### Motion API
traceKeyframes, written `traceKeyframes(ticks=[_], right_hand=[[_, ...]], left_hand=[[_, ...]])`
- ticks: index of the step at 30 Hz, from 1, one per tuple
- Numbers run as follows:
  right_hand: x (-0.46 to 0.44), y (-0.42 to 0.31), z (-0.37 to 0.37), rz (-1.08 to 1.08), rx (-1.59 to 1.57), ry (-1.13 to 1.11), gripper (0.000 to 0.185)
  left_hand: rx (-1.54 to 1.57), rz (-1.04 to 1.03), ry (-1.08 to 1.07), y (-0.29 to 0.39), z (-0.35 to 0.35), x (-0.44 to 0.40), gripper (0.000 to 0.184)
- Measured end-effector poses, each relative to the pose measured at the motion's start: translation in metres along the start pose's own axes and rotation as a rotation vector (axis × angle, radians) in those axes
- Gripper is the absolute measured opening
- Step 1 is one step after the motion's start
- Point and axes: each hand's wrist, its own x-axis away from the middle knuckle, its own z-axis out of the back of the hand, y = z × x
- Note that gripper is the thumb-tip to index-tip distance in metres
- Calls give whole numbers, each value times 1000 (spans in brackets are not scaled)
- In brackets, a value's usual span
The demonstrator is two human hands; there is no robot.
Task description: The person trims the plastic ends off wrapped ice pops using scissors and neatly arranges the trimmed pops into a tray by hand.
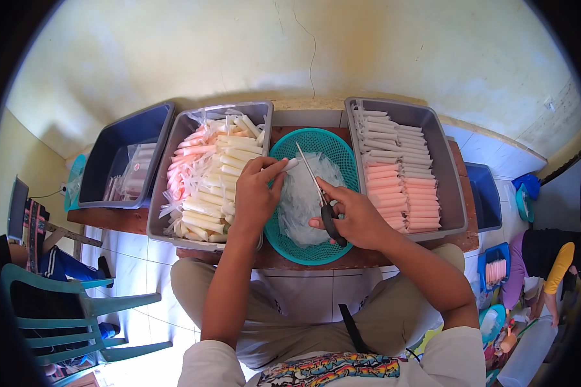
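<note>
My left hand (257, 192) pinches a white filled plastic tube (291, 164), like an ice pop, over a turquoise mesh basket (276, 235). My right hand (354, 218) is closed around the black handles of a pair of scissors (330, 222). Their metal blades point up and away, close beside the tube's end. Clear plastic scraps (306, 209) lie heaped in the basket below both hands. To the left, a grey bin (270, 111) holds pink and cream tubes with long plastic ends. Neat rows of pink and white tubes fill another grey bin (455, 187) on the right.
All this rests on a low wooden bench (461, 240) against the wall. A dark bin (95, 155) with plastic packs stands far left. Green chairs (51, 322) are at lower left. At right, another person (549, 258) bends near a blue crate (483, 271) of tubes.
</note>
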Motion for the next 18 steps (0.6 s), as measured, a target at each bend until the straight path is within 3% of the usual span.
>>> traceKeyframes(ticks=[6, 12, 14, 18], right_hand=[[0, -5, 2, -94, -88, -9, 104], [-12, -1, -3, -75, 64, 62, 107], [-18, -16, -4, -226, -33, 9, 110], [-24, -15, -19, -308, -8, -47, 110]], left_hand=[[14, 24, -3, 0, 0, 0, 35], [18, -5, 37, 3, -1, -3, 33], [34, 9, 37, 5, -1, -4, 33], [48, 15, 48, 6, -2, -4, 32]])
